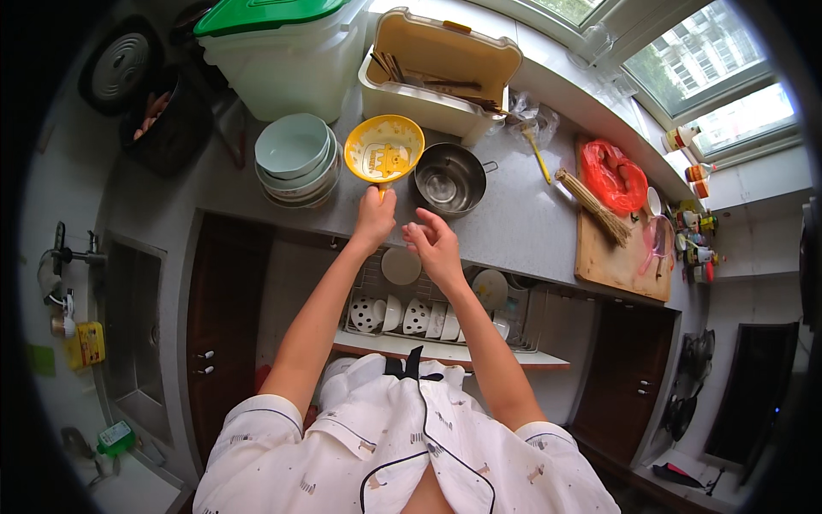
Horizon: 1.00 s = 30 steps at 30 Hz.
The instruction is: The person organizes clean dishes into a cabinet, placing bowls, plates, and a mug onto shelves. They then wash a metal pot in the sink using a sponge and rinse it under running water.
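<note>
My left hand (375, 218) grips the short handle of a yellow bowl with a cartoon print (384, 151), holding it over the countertop. Just right of the bowl, a round stainless steel pot with a small wire handle (449, 180) rests on the counter. My right hand (435, 247) is in front of that pot, fingers partly bent and apart, with nothing in it. To the left of the yellow bowl stands a stack of pale green and white bowls (293, 148).
Behind stand a green-lidded plastic bin (282, 64) and an open cream utensil box (417, 103). At right, a wooden cutting board (600, 257) bears a straw brush (594, 209) and a red plastic bag (613, 177). Below the counter edge, an open drawer rack holds bowls (416, 316). A sink (133, 334) lies left.
</note>
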Motion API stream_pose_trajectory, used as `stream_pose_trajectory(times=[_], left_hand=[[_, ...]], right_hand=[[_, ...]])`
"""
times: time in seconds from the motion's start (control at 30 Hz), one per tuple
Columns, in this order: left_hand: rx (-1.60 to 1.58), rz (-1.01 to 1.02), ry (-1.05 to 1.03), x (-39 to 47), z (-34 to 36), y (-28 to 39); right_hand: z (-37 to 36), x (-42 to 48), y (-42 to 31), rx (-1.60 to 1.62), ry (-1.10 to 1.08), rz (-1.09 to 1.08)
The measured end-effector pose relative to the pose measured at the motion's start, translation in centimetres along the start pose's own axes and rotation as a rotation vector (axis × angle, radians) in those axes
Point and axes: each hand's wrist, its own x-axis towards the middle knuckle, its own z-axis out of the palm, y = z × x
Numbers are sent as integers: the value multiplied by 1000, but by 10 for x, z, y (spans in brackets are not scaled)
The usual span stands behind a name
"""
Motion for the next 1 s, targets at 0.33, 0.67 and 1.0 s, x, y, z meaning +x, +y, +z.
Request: stream_pose_trajectory(times=[0.33, 0.67, 1.0], left_hand=[[-252, -16, -375, -52, 63, 35], [230, 22, -443, -41, 67, 22], [185, -58, -361, -59, 35, 18]], right_hand=[[-25, 24, -76, 208, 51, 117], [-75, 54, -71, -748, 366, -460], [-84, 32, -70, -1110, 230, -670]])
